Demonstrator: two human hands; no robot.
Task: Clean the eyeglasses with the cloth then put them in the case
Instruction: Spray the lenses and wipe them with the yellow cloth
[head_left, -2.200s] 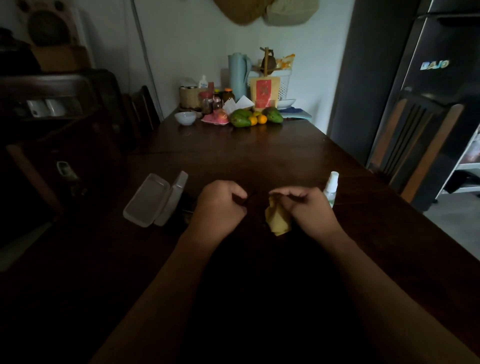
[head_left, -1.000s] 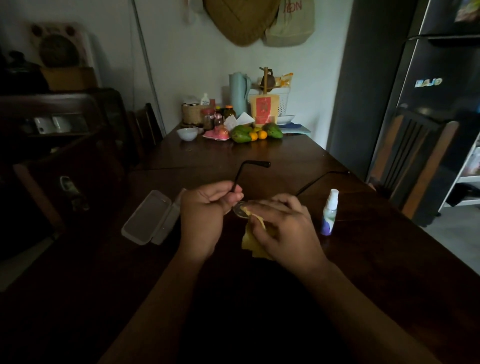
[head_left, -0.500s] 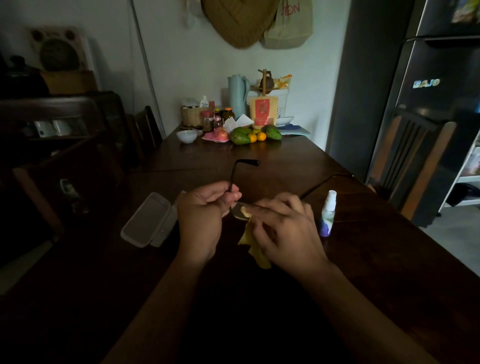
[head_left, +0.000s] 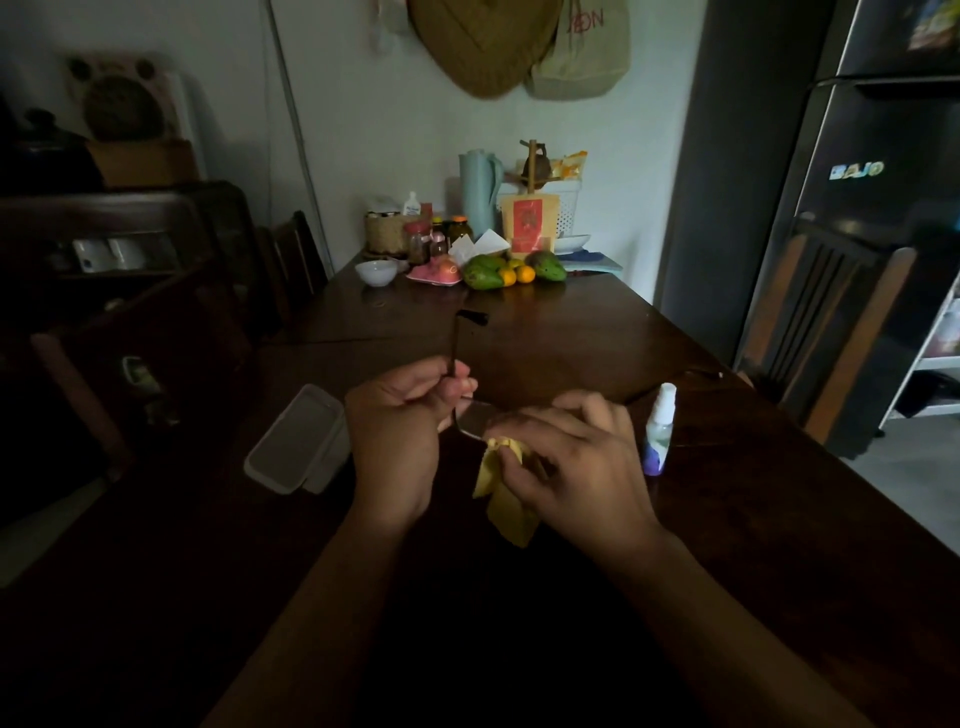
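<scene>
Thin dark-framed eyeglasses (head_left: 471, 420) are held above the dark wooden table (head_left: 571, 332), temples unfolded and pointing away from me. My left hand (head_left: 400, 431) pinches the frame near the left hinge, with one temple rising above its fingers. My right hand (head_left: 571, 467) pinches a yellow cloth (head_left: 506, 493) against the lens edge; the cloth's tail hangs below the fingers. The right lens is hidden under that hand. An open white glasses case (head_left: 296, 441) lies on the table left of my left hand.
A small spray bottle (head_left: 658, 431) stands just right of my right hand. Fruit (head_left: 483, 273), a white bowl (head_left: 375, 272), jars and a jug (head_left: 478, 189) crowd the table's far end. A chair (head_left: 831, 322) and a dark fridge (head_left: 883, 182) stand to the right.
The glasses were raised and their temples unfolded since the earliest frame. Over the last second my right hand has slid the cloth along the lens, and the left temple now points more upright.
</scene>
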